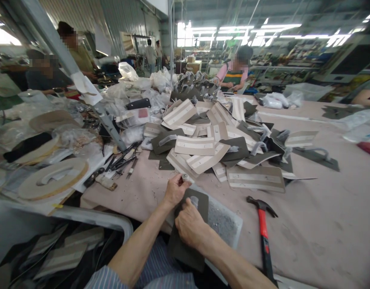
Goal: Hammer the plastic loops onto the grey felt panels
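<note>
Where I am watching the left hand (174, 191): thumb and finger are pinching one small pale piece (185, 176)
Dark panel (186, 255): one is lying near, partly over one slab (225, 224), right hand (189, 222) seemingly steadying it, fingers curling; whether pinching, I cannot tell
Hammer (264, 230): one is lying right, seemingly for reach

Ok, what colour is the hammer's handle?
The hammer's handle is red and black; it shows best in the head view.
</note>
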Demonstrator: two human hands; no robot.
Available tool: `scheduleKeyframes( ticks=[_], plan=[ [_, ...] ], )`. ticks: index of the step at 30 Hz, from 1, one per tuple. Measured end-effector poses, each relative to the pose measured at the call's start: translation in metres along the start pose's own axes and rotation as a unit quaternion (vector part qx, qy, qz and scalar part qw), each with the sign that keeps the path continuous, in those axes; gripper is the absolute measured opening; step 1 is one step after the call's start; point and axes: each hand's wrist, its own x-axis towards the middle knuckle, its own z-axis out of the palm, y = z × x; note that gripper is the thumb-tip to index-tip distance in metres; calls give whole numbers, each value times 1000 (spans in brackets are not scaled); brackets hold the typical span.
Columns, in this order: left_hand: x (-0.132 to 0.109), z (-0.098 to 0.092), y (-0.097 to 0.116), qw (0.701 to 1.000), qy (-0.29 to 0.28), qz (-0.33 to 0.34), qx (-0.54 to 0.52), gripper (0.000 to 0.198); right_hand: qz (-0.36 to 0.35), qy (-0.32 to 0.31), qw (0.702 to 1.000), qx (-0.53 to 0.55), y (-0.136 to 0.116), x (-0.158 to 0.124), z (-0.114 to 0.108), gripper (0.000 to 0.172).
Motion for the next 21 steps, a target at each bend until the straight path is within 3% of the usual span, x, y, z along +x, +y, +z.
scheduleKeyframes(
  ticks=[3, 6, 9, 11, 13, 16, 18, 21],
  plan=[
    [0, 8, -20, 998, -35, -42, -40, 18, -46, 52, 997, -36, 7, -1, 16, 24],
    [-5, 13, -40, 995, -61, -51, -61, 21, -44, 145, 988, -27, 12, -17, 35, 19],
    [-9, 13, -49, 995, -37, -37, -82, 25, -26, 264, 963, 45, 7, -39, 41, 17],
    [-10, 12, -52, 996, -9, -33, -87, 26, 15, 354, 931, 91, 1, -45, 38, 22],
    [-11, 12, -53, 995, 7, -31, -96, 28, 105, 416, 897, 108, -2, -40, 35, 32],
    [-10, 12, -55, 993, 31, -28, -111, 28, 226, 401, 881, 107, 1, -23, 41, 44],
    [-8, 13, -56, 993, 41, -32, -105, 28, 240, 357, 896, 111, 5, -16, 48, 40],
    [-6, 12, -57, 997, 8, -40, -67, 26, 235, 300, 917, 114, 7, -18, 48, 36]
  ],
)
